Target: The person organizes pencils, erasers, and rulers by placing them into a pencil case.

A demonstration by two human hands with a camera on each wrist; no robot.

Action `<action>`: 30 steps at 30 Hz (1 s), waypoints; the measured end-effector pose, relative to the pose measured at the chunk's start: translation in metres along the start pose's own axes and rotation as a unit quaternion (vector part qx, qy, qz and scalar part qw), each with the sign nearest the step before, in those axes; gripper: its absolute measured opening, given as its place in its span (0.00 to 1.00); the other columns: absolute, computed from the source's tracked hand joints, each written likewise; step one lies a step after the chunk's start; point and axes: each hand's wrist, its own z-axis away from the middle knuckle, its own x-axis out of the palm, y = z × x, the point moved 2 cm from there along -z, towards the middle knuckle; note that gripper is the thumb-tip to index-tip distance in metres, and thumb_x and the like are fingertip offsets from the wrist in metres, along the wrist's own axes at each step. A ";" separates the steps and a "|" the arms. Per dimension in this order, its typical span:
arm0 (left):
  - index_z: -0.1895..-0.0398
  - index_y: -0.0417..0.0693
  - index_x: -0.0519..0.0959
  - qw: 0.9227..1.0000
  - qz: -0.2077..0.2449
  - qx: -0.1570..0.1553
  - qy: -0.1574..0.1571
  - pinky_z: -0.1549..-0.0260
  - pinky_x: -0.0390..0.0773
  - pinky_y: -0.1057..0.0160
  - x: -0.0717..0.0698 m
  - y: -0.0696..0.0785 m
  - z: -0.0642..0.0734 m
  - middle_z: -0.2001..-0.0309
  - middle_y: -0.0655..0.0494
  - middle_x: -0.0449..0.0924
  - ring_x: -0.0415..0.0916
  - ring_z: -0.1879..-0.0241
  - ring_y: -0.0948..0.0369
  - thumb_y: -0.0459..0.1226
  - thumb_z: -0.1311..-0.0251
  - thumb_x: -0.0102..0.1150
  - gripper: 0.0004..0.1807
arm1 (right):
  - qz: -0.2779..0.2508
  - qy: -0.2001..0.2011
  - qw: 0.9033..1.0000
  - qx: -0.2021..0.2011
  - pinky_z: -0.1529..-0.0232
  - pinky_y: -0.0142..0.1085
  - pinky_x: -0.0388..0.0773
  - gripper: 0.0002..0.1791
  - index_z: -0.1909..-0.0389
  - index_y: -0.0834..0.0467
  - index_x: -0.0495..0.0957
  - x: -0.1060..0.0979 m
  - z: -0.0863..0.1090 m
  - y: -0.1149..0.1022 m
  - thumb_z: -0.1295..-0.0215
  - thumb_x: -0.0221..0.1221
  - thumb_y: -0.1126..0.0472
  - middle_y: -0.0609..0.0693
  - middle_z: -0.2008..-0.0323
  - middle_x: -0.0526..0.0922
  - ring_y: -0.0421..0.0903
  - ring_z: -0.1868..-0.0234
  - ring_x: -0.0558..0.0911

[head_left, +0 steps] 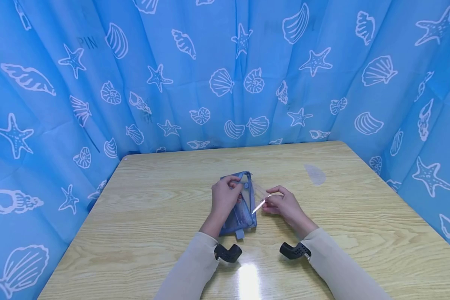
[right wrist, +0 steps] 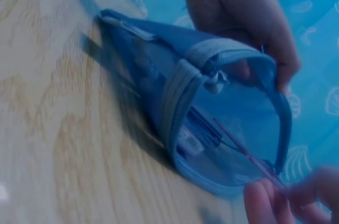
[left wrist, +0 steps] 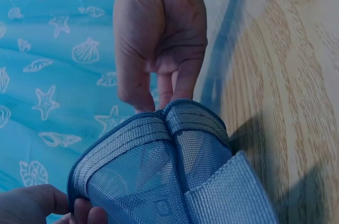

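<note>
A blue mesh zip pouch (head_left: 232, 223) stands on the table, its mouth spread toward the right. My left hand (head_left: 226, 195) grips its rim; in the left wrist view those left fingers (left wrist: 42, 203) are curled over the zip edge. Between finger and thumb, my right hand (head_left: 285, 204) pinches a thin clear flat plastic piece (head_left: 259, 206), like a ruler, with glare along its edge. In the right wrist view this piece (right wrist: 246, 155) is almost edge-on, its tip inside the pouch's mouth. Several dark slim items (right wrist: 204, 128) and a whitish block (right wrist: 189, 142) lie inside.
A translucent rounded plastic piece (head_left: 316, 174), shaped like a protractor, lies flat on the wooden table (head_left: 153, 200) to the right. A blue curtain (head_left: 210, 54) with white shells closes off the back and sides. Black wrist mounts (head_left: 228, 253) hang under both sleeves.
</note>
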 end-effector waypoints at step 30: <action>0.54 0.44 0.84 1.000 -0.022 0.004 -0.003 0.81 0.80 0.67 0.005 -0.001 -0.001 0.75 0.57 0.79 0.79 0.83 0.66 0.32 0.42 0.59 0.13 | 0.208 0.038 0.977 -0.032 0.70 0.38 0.84 0.13 0.56 0.69 0.82 0.025 -0.008 0.011 0.40 0.65 0.67 0.59 0.66 0.87 0.45 0.74 0.85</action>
